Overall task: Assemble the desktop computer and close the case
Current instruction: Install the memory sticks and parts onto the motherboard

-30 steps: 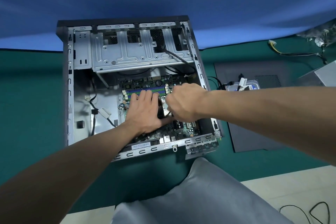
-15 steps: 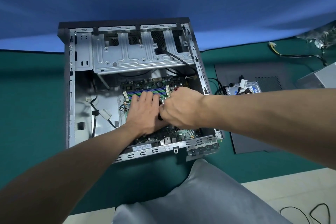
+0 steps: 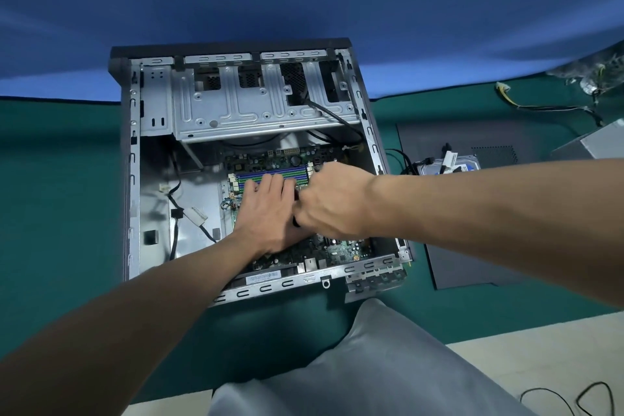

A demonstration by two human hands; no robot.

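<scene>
The open computer case (image 3: 133, 179) lies on its side on the green table, with the motherboard (image 3: 337, 248) inside. My left hand (image 3: 266, 213) rests flat on the board just below the memory slots (image 3: 270, 177), fingers straight and together. Pressed against it from the right, my right hand (image 3: 331, 203) is curled around a black object (image 3: 296, 195). That object is mostly hidden between the two hands. What lies under the hands cannot be seen.
A metal drive cage (image 3: 256, 111) fills the case's far end, with loose cables (image 3: 175, 213) on its left floor. To the right lie the dark side panel (image 3: 466, 267), a hard drive (image 3: 466, 167), a power supply (image 3: 594, 145) and its wires (image 3: 506, 94). Grey fabric (image 3: 371, 365) is nearest me.
My right hand has shifted a little left, closing up against my left hand and covering its thumb. The left hand has stayed in place on the board.
</scene>
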